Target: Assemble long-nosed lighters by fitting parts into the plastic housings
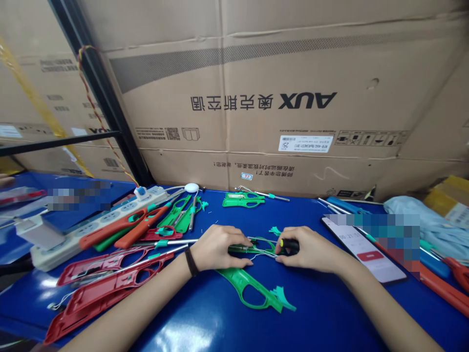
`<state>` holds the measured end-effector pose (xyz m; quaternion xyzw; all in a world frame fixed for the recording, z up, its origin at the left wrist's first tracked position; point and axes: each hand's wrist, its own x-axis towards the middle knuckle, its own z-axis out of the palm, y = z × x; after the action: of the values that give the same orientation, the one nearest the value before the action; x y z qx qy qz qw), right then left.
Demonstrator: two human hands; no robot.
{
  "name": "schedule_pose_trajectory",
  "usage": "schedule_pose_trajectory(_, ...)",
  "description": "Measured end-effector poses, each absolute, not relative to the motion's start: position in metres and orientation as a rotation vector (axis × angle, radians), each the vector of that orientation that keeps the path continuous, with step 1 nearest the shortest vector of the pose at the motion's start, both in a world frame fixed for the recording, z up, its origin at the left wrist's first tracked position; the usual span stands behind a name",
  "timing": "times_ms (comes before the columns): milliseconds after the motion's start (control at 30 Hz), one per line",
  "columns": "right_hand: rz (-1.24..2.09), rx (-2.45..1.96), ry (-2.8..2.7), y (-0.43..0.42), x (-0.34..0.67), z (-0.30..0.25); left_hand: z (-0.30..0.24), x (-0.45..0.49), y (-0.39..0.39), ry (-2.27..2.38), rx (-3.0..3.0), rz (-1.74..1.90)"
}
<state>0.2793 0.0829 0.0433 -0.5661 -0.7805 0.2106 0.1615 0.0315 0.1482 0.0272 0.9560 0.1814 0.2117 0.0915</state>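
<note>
- A slim green plastic casing with an oval loop (pixel 256 249) lies on the glossy blue tabletop (pixel 315 313).
- Left hand (pixel 217 247): thumb and fingers pinching the casing's left end.
- Right hand (pixel 306 248): fingertips pinching a black-and-yellow screwdriver (pixel 291 246) at the casing's right end, shaft pointing left.
- Nearer the wearer than the casing: another green plastic shell (pixel 239 282).
- Right of the casing: a lit, flat phone (pixel 353 243).

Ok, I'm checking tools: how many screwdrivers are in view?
1: the black-handled screwdriver, held in the right hand; any others may be hidden.
</note>
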Motion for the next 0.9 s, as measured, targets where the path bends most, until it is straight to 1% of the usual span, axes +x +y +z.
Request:
schedule_pose_trajectory(300, 0.573, -1.7, -2.299, 0.078, 0.275, 0.048, 0.027, 0.031, 0.148, 0.545, 2.887, 0.623)
schedule_pose_trajectory(533, 0.534, -1.656, -2.308, 0.081, 0.274, 0.042, 0.024, 0.031, 0.151, 0.517, 2.899, 0.618)
schedule_pose_trajectory(733, 0.591, -1.649, -2.288, 0.086, 0.279, 0.035, 0.024, 0.032, 0.151, 0.533, 2.887, 0.621)
schedule_pose_trajectory(900, 0.571, -1.658, -2.299, 0.087, 0.282, 0.038, 0.027, 0.033, 0.149, 0.535, 2.954, 0.574)
